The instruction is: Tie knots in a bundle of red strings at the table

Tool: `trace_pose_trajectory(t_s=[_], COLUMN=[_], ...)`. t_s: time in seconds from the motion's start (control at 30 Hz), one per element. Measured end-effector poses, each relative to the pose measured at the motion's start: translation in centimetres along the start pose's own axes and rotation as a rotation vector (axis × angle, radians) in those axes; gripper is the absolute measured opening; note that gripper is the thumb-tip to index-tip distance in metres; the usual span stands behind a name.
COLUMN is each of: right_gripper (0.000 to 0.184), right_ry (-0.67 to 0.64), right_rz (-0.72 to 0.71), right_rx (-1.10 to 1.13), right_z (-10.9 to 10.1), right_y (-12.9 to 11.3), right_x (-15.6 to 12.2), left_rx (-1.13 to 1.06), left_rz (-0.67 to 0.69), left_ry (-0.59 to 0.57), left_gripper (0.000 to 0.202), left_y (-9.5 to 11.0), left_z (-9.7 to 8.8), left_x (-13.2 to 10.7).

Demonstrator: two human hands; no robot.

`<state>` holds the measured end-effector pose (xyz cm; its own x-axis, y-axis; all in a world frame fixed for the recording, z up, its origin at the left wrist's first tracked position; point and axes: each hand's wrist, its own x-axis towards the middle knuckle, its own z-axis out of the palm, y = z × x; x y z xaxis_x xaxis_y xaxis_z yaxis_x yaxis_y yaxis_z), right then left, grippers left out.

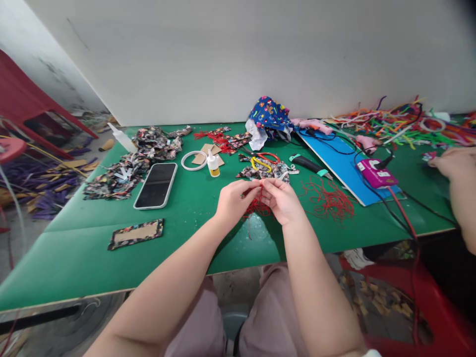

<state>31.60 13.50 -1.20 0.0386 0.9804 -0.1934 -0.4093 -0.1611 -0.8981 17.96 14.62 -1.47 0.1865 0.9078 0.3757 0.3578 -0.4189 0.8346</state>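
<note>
My left hand (233,199) and my right hand (281,198) meet above the green table (92,258), near its front edge. Both pinch a bundle of red thread (256,204) between fingers and thumbs, and loose strands hang down below them. A looser heap of red thread (329,201) lies on the table just right of my right hand. Scissors with red and yellow handles (263,161) rest on patterned fabric scraps (266,171) just beyond my hands.
A phone (156,185) lies face up at left, with a fabric-edged card (136,233) nearer me. A small glue bottle (213,164), white ring (193,160), blue sheet (344,166), pink device (375,173) with cables and pipe cleaners (401,121) lie behind. Another person's arm (461,188) reaches in at right.
</note>
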Motion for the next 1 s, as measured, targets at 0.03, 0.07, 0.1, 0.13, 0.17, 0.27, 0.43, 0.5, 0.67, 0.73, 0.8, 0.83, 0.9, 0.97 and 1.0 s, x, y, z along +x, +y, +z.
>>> trace_pose_trajectory(t_s=[0.03,0.07,0.1,0.13,0.17,0.27,0.43,0.5,0.67,0.73,0.8,0.83,0.9,0.97,1.0], right_gripper=[0.029,0.027,0.025,0.024,0.021,0.015,0.010,0.009,0.008,0.008,0.007,0.007,0.006,0.007,0.007], right_ry=[0.011,0.023,0.037,0.050,0.062,0.078,-0.059,-0.123,-0.199,-0.215,-0.232,-0.240,-0.256,-0.262,-0.262], right_rz=[-0.023,-0.049,-0.080,-0.113,-0.149,-0.251,-0.446,-0.470,-0.455,-0.450,-0.438,-0.430,-0.417,-0.402,-0.392], right_rx=[0.004,0.004,0.000,-0.007,-0.018,-0.067,-0.370,-0.444,-0.582,-0.614,-0.626,-0.627,-0.626,-0.626,-0.624], right_z=[0.1,0.2,0.2,0.3,0.4,0.6,0.5,0.3,-0.1,-0.2,-0.3,-0.4,-0.4,-0.4,-0.4], right_y=[0.1,0.1,0.2,0.2,0.2,0.0,-0.6,-0.7,-1.0,-1.1,-1.3,-1.3,-1.4,-1.4,-1.4], right_x=[0.1,0.1,0.2,0.2,0.3,0.0,-1.0,-1.2,-1.4,-1.4,-1.5,-1.5,-1.5,-1.5,-1.5], left_rx=[-0.004,-0.010,-0.019,-0.031,-0.048,-0.120,-0.322,-0.414,-0.602,-0.649,-0.686,-0.704,-0.735,-0.759,-0.767], left_rz=[-0.001,-0.005,-0.012,-0.021,-0.032,-0.078,-0.198,-0.242,-0.335,-0.359,-0.370,-0.372,-0.370,-0.372,-0.375], left_ry=[-0.001,-0.002,-0.003,-0.004,-0.004,0.016,0.040,-0.008,-0.130,-0.164,-0.179,-0.181,-0.180,-0.178,-0.175], left_gripper=[0.014,0.013,0.012,0.012,0.012,0.010,0.025,0.030,0.030,0.028,0.025,0.024,0.020,0.018,0.017], left_y=[0.0,0.1,0.1,0.1,0.1,0.0,0.0,0.0,0.1,0.1,0.1,0.1,0.1,0.1,0.1], left_z=[0.0,0.0,0.0,0.0,0.0,0.0,-0.5,-0.5,-0.5,-0.6,-0.7,-0.8,-0.8,-0.9,-0.9], left_x=[0.0,-0.1,-0.1,-0.1,-0.1,0.0,0.6,0.8,0.6,0.6,0.5,0.5,0.6,0.6,0.6])
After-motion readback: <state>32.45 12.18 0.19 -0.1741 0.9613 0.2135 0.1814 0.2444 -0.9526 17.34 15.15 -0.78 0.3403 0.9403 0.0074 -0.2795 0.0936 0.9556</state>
